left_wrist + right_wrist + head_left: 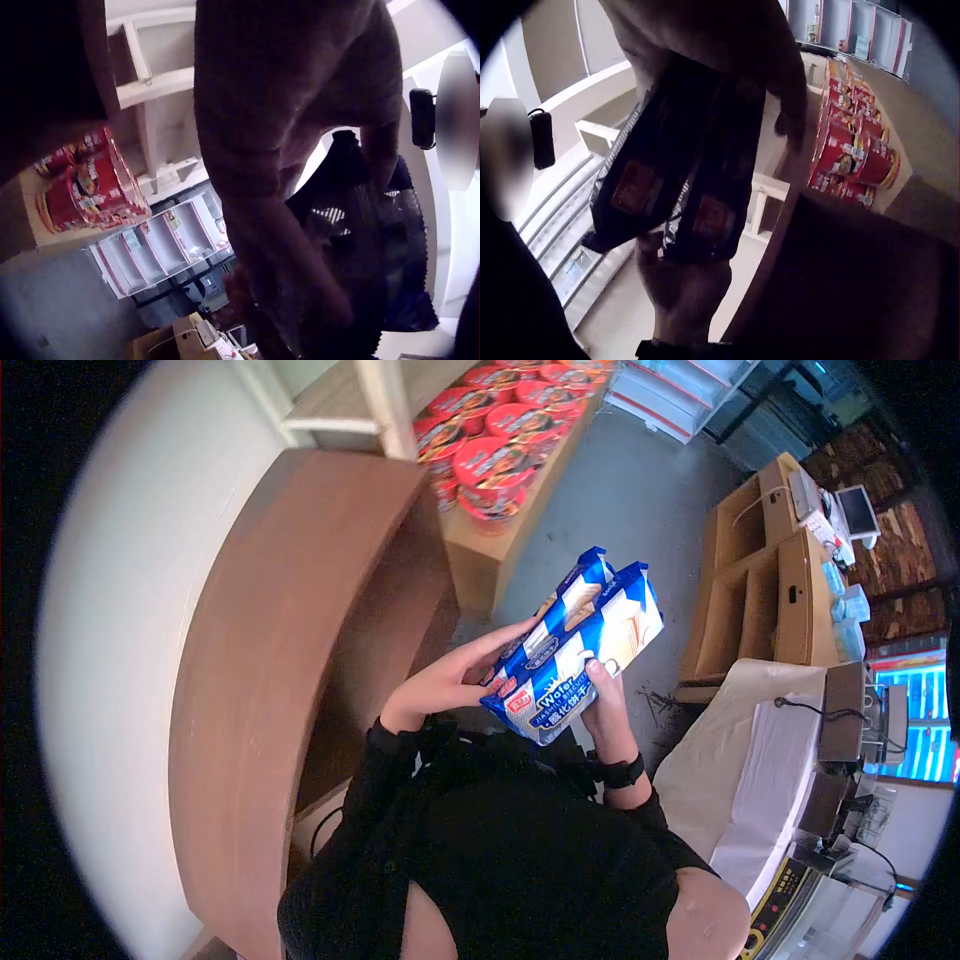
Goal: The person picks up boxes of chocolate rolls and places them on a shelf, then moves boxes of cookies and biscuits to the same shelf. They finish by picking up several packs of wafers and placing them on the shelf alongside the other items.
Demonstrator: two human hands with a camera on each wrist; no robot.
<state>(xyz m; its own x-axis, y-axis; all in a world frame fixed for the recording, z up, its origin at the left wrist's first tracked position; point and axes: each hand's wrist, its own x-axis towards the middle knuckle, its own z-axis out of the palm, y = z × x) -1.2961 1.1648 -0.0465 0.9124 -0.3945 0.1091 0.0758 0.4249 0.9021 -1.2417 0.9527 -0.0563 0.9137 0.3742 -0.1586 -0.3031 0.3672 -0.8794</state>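
Two blue-and-white wafer packs (pixel 575 650) lie side by side, tilted, in front of the person's body in the head view. The left hand (pixel 455 678) grips their left side, with its fingers along the edge. On the right, the right hand (pixel 608 710) holds the nearer pack with its thumb on the front. In the left wrist view the left hand (pixel 292 150) is large and dark beside the packs (pixel 356 255). Under the right hand (pixel 712 34), the right wrist view shows the ends of both packs (pixel 679 165); the left hand (pixel 686 289) touches them from below.
Red noodle tubs (pixel 490 465) stand in rows on a wooden shelf ahead. A curved brown counter (pixel 270 660) runs along the left. Wooden cabinets (pixel 745 580) and a cloth-covered surface (pixel 740 760) are on the right, with grey floor (pixel 620 500) between.
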